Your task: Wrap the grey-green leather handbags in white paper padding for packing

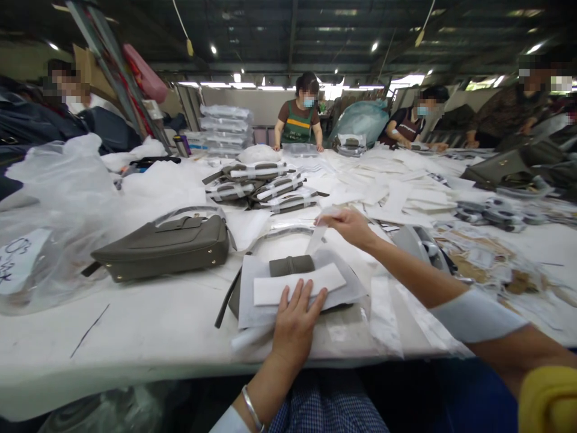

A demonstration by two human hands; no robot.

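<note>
My left hand [296, 319] lies flat with spread fingers on a white padding strip [274, 291]. Under that strip is a sheet of thin white paper [252, 307], spread over a dark olive handbag [234, 299] lying on the table. The bag's small rolled flap or strap piece [291, 265] shows above the strip. Its handle [283, 232], wrapped in clear plastic, arches behind. Raised over the bag's far right side, my right hand [349, 227] pinches a strip of translucent film [318, 236]. Much of the bag is hidden under the paper.
Another olive handbag [166, 245] lies to the left, near a big clear plastic bag [58, 222]. Wrapped straps [265, 186] are piled ahead. A grey tape dispenser [419, 245] stands right of my forearm, beside loose tags [482, 258]. Co-workers [298, 120] work across the table.
</note>
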